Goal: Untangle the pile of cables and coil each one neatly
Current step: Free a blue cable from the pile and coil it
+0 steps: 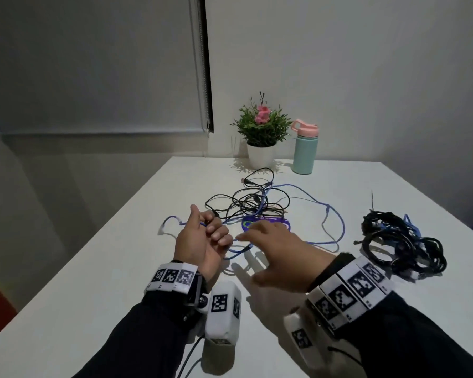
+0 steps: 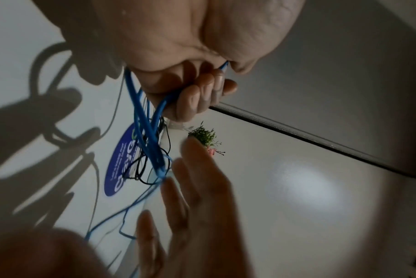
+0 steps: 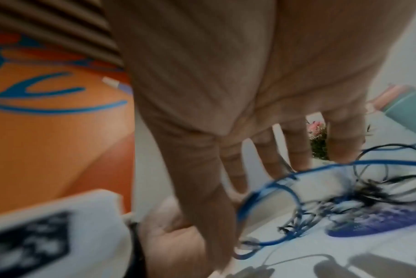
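Note:
A long blue cable point(image 1: 331, 214) loops across the white table point(image 1: 153, 192) and runs through a tangle of thin black cables point(image 1: 246, 203). My left hand point(image 1: 202, 236) is raised palm up and grips several strands of the blue cable point(image 2: 152, 124) in its curled fingers point(image 2: 197, 90). A clear plug end point(image 1: 162, 228) of the cable lies to its left. My right hand point(image 1: 268, 241) hovers flat beside it, fingers point(image 3: 268, 159) spread and straight above the blue loops point(image 3: 268, 190), holding nothing. A bundle of coiled black cables point(image 1: 402, 241) lies at the right.
A round blue sticker point(image 1: 265, 223) lies under the tangle. At the table's far edge stand a potted plant point(image 1: 261, 132) and a teal bottle point(image 1: 303, 148) with a pink lid. The table's left edge drops off near my left hand.

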Motion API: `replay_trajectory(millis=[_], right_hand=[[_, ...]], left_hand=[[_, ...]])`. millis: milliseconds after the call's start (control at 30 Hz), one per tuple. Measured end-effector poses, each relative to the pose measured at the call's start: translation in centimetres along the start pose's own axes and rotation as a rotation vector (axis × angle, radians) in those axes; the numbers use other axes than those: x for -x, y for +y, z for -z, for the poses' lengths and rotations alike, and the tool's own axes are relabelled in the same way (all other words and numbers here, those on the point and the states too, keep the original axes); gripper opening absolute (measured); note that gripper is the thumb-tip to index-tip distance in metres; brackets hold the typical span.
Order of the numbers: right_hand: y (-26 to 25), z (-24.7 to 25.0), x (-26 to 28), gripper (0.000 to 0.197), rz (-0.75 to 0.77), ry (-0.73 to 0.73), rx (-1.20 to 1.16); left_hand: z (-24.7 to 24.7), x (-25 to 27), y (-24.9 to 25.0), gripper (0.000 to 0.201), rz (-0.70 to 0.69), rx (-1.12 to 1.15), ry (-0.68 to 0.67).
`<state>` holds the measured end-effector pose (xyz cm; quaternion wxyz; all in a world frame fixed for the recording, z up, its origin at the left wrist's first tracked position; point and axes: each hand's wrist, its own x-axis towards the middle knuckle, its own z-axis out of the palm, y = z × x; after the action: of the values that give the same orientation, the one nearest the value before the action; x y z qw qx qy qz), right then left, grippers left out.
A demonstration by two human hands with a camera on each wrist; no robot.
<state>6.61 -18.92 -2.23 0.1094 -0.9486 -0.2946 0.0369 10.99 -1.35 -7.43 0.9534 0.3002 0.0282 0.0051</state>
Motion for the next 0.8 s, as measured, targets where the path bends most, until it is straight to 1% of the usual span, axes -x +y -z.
replay_trajectory(millis=[33,100,133,167,233,267,367,400,467,533,633,667,700,733,767,800], right_hand=[[-0.1,-0.2,-0.1,0.056,-0.032,0.010,0.062],[0.3,0.2,-0.2,0.029,-0.086,0.034,0.116],[0.8,0.3,-0.2,0.020,-0.091,0.044,0.116],[1.4,0.4,0.0,0.015,-0.081,0.043,0.098],[2.6,1.0,0.2,0.010,-0.036,0.034,-0.009],[3.2,1.5,0.4,0.008,-0.024,0.065,-0.083],[5.0,3.5,0.7,0.006,-0.037,0.277,-0.275],[5.6,4.0,0.8,0.008,-0.033,0.332,-0.316],[6.3,4.4,1.0,0.014,-0.020,0.380,-0.406],[6.3,4.4,1.0,0.016,0.013,0.427,-0.658],[6.2,5.0,0.8,0.014,0.008,0.635,-1.134],[6.3,5.4,0.9,0.014,-0.005,0.702,-1.235],[6.4,5.8,1.0,0.016,-0.021,0.744,-1.258],[6.8,6.2,1.3,0.019,-0.059,0.767,-1.174],[7.4,6.4,1.6,0.022,-0.123,0.754,-0.966],[8.3,6.6,1.8,0.022,-0.196,0.714,-0.668]], left_hand=[[-0.1,0.2,0.0,0.049,0.019,0.020,-0.030],[-0.2,0.3,-0.1,0.049,0.052,0.020,-0.070],[-0.1,0.4,0.0,0.049,0.060,0.008,-0.080],[0.0,0.3,0.0,0.049,0.064,-0.005,-0.086],[0.4,0.2,0.1,0.049,0.060,-0.030,-0.070],[0.6,0.1,0.2,0.048,0.052,-0.035,-0.051],[1.3,-0.2,0.4,0.047,0.007,-0.016,0.013],[1.5,-0.3,0.5,0.047,-0.004,-0.007,0.027],[1.7,-0.5,0.4,0.047,-0.019,-0.005,0.051],[2.0,-0.7,0.5,0.049,-0.045,-0.027,0.091],[2.7,-0.9,1.3,0.051,-0.069,-0.024,0.155],[3.0,-1.0,1.5,0.051,-0.069,-0.038,0.173],[3.2,-1.0,1.7,0.051,-0.068,-0.057,0.189],[3.2,-1.0,1.7,0.052,-0.068,-0.070,0.200],[3.3,-1.0,1.7,0.051,-0.074,-0.072,0.207],[3.2,-1.0,1.6,0.051,-0.085,-0.065,0.212]])
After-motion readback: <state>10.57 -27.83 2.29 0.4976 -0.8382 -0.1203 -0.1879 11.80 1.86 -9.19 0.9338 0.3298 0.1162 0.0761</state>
